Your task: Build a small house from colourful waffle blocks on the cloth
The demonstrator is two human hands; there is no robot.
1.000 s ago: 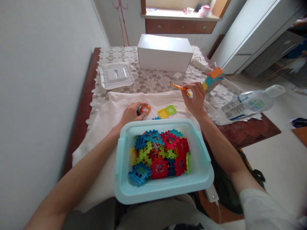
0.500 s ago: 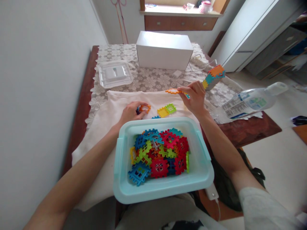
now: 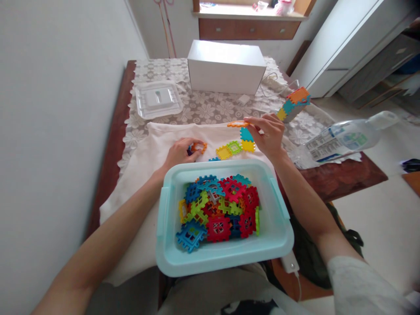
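My right hand (image 3: pixel 268 133) is raised over the white cloth, its fingertips pinching an orange building tile (image 3: pixel 238 124) seen nearly edge-on. Just below the fingers are a teal tile (image 3: pixel 246 134) and a yellow tile (image 3: pixel 248 145); I cannot tell whether these hang from the orange one. My left hand (image 3: pixel 181 151) rests on the cloth, fingers curled round an orange tile (image 3: pixel 201 147) with a dark blue piece partly hidden behind them. Between the hands lie a yellow tile (image 3: pixel 223 152) and a lime green tile (image 3: pixel 234 147), edge to edge. A blue tile shows behind the tub's rim.
A light blue tub (image 3: pixel 226 262) of mixed tiles stands closest to me. Joined tiles (image 3: pixel 293 103) and a clear bottle (image 3: pixel 344 138) are on the right. Farther back are a white box (image 3: pixel 226 72) and a clear plastic lid (image 3: pixel 159 100).
The teal and yellow tiles below my right fingers have come into view; before, only a sliver of teal showed. My left hand stays in place.
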